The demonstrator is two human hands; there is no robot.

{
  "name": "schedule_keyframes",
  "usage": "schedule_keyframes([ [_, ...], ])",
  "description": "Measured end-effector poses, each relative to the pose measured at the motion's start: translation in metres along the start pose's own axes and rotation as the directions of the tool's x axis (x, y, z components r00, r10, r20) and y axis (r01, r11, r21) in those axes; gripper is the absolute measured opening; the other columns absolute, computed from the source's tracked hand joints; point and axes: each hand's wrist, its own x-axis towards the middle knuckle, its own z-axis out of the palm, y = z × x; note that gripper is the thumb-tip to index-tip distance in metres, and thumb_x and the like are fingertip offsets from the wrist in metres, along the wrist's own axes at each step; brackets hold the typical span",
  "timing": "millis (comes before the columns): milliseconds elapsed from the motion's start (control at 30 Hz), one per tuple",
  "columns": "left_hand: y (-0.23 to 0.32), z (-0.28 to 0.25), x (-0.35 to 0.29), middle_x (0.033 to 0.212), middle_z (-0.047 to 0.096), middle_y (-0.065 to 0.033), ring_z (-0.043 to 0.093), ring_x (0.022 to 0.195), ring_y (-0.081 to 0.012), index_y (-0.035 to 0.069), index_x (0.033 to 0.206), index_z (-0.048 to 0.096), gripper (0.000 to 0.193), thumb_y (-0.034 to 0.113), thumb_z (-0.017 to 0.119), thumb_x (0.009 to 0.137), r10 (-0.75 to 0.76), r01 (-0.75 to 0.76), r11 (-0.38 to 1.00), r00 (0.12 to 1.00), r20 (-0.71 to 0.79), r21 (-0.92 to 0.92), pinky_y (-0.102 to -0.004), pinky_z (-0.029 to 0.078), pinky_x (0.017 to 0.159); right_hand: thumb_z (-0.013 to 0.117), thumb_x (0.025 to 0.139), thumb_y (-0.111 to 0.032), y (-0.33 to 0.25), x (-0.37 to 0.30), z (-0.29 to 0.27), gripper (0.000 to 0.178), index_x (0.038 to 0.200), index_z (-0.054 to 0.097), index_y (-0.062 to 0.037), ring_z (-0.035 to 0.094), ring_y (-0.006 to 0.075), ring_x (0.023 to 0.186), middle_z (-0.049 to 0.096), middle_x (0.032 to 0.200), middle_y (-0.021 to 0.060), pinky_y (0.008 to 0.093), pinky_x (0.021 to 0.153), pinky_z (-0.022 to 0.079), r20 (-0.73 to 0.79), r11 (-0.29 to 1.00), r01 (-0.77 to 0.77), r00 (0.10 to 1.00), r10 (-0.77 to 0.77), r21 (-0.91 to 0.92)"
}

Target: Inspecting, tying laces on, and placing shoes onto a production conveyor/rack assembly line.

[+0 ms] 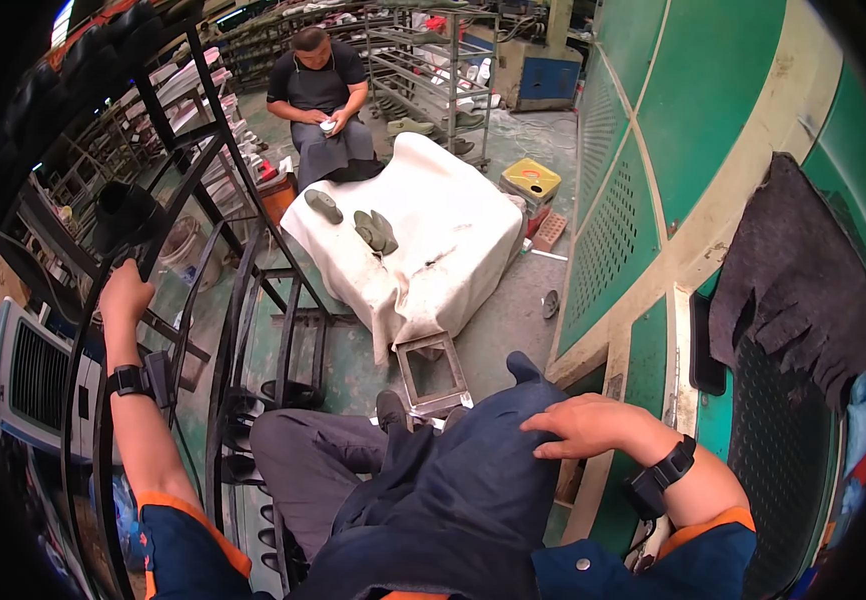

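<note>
My left hand (127, 294) is at the black metal rack (218, 120) on the left, its fingers closed around a dark bar. Just beyond that hand, a black shoe (125, 212) rests on the rack. My right hand (585, 424) lies with loosely stretched fingers on the dark blue apron (473, 480) over my right thigh, holding nothing. Ahead of my knees stands a block draped in white cloth (433, 220), with a few olive-green shoes (377, 232) on its left part.
Beyond the cloth a seated person (321, 110) holds a small white thing. A metal frame stool (431, 372) stands before my feet. Green machine panels (603, 200) line the right, with a dark ragged cloth (793, 270). A yellow-topped container (531, 180) sits on the floor.
</note>
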Motion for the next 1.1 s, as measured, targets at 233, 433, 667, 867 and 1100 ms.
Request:
schedule_keyframes([
  [233, -0.0035, 0.0015, 0.0022, 0.111, 0.067, -0.0309, 0.064, 0.108, -0.0450, -0.007, 0.115, 0.059, 0.042, 0.014, 0.060, 0.078, 0.002, -0.002, 1.000, 1.000, 0.022, -0.016, -0.0505, 0.052, 0.091, 0.060, 0.096, -0.044, -0.0020, 0.0001, -0.0026, 0.054, 0.138, 0.058, -0.0115, 0.063, 0.0376, 0.117, 0.069, 0.119, 0.0196, 0.0453, 0.100, 0.049, 0.009, 1.000, -0.003, 1.000, 0.003, 0.003],
  [433, -0.0055, 0.0070, 0.0046, 0.110, 0.069, -0.0273, 0.065, 0.107, -0.0432, -0.002, 0.109, 0.061, 0.035, 0.014, 0.060, 0.078, 0.003, -0.003, 1.000, 1.000, -0.005, 0.002, -0.0514, 0.052, 0.091, 0.060, 0.096, -0.044, -0.0046, -0.0006, -0.0047, 0.054, 0.139, 0.058, -0.0113, 0.062, 0.0377, 0.118, 0.068, 0.121, 0.0199, 0.0454, 0.101, 0.049, 0.031, 1.000, -0.028, 0.999, 0.028, 0.004],
  [667, -0.0018, 0.0019, 0.0018, 0.110, 0.067, -0.0299, 0.064, 0.108, -0.0443, -0.006, 0.111, 0.060, 0.039, 0.015, 0.061, 0.078, 0.005, -0.005, 1.000, 1.000, 0.009, -0.011, -0.0505, 0.051, 0.090, 0.059, 0.097, -0.047, -0.0006, 0.0008, -0.0028, 0.055, 0.140, 0.057, -0.0127, 0.062, 0.0374, 0.119, 0.068, 0.123, 0.0187, 0.0452, 0.100, 0.048, 0.038, 1.000, -0.019, 0.999, 0.019, -0.005],
  [867, -0.0034, 0.0047, 0.0047, 0.111, 0.069, -0.0272, 0.066, 0.108, -0.0425, -0.001, 0.112, 0.062, 0.037, 0.015, 0.060, 0.079, 0.001, -0.001, 1.000, 1.000, 0.007, 0.013, -0.0510, 0.052, 0.092, 0.058, 0.098, -0.049, 0.0001, 0.0007, -0.0028, 0.056, 0.142, 0.055, -0.0143, 0.062, 0.0372, 0.119, 0.067, 0.126, 0.0172, 0.0450, 0.100, 0.048, 0.053, 1.000, -0.023, 0.998, 0.024, -0.017],
  [1100, -0.0051, 0.0023, -0.0006, 0.108, 0.068, -0.0296, 0.065, 0.107, -0.0443, -0.005, 0.109, 0.061, 0.038, 0.015, 0.060, 0.077, 0.008, -0.008, 1.000, 1.000, -0.020, -0.014, -0.0512, 0.052, 0.090, 0.058, 0.098, -0.049, -0.0018, 0.0015, -0.0028, 0.055, 0.141, 0.056, -0.0145, 0.061, 0.0369, 0.120, 0.067, 0.125, 0.0178, 0.0451, 0.100, 0.048, 0.054, 0.999, -0.027, 0.998, 0.028, -0.021],
])
